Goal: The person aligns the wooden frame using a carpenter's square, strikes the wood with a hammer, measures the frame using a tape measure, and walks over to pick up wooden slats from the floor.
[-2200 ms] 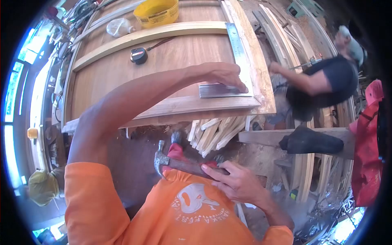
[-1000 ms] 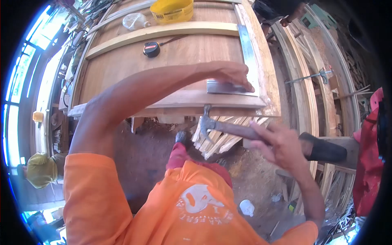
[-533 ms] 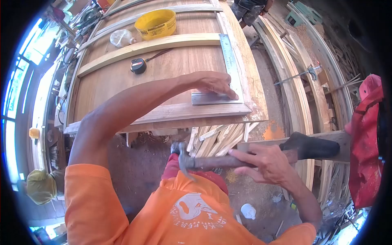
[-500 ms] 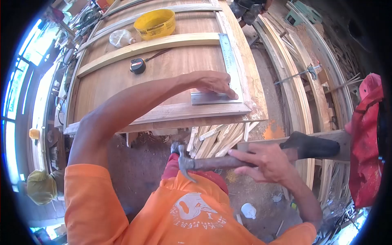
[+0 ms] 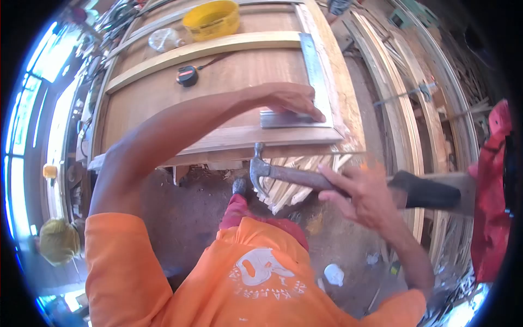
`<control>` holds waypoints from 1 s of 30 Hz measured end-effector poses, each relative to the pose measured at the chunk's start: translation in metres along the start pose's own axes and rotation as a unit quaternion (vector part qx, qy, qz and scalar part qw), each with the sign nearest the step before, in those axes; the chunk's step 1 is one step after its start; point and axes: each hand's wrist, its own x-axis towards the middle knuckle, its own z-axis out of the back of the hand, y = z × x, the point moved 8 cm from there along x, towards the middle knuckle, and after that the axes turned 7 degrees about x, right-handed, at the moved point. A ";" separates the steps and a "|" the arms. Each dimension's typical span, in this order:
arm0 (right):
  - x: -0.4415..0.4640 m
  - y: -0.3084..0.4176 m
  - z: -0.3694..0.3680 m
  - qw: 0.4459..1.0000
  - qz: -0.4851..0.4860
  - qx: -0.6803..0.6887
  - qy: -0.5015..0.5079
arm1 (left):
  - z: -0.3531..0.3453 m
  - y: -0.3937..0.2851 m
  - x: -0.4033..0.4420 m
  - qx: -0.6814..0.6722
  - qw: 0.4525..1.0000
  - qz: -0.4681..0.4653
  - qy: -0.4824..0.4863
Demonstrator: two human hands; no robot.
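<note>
My left hand (image 5: pixel 294 101) is closed on a metal carpenter's square (image 5: pixel 312 65), near its corner. The square's long arm runs along the right side of a wooden frame (image 5: pixel 218 138), and its short arm runs along the near rail. In my right hand (image 5: pixel 366 196) is a claw hammer (image 5: pixel 259 170), gripped round its brown handle. The hammer head hangs just off the frame's near edge, pointing left. A black grip-like piece (image 5: pixel 430 191) shows right of my right hand; I cannot tell whether it belongs to the hammer.
On the panel are a tape measure (image 5: pixel 187 76), a yellow tub (image 5: pixel 211 22) and a clear plastic bottle (image 5: pixel 165 40). Cut wood strips (image 5: pixel 286 188) are piled under the near corner. Long boards (image 5: pixel 376 65) run along the right, beside a red cloth (image 5: pixel 490 218).
The hammer head has risen toward the frame's near edge, and my right hand has moved up a little. My left hand stays on the square. The view has shifted slightly.
</note>
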 end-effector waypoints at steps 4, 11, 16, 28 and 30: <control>-0.002 0.022 -0.008 0.999 0.007 0.026 0.027 | -0.006 0.014 0.015 -0.038 0.999 0.008 0.004; 0.011 0.003 -0.032 0.999 0.006 0.007 0.038 | -0.001 -0.001 0.001 -0.029 0.999 -0.006 -0.025; 0.008 0.024 -0.035 0.997 -0.014 0.022 0.068 | -0.009 0.008 0.005 -0.031 0.998 -0.025 -0.056; 0.042 0.062 -0.112 0.985 0.069 0.073 0.140 | 0.001 -0.007 -0.007 0.017 0.998 0.010 -0.067; 0.040 0.074 -0.116 0.982 0.072 0.090 0.149 | 0.007 -0.016 -0.008 0.032 0.989 0.014 -0.147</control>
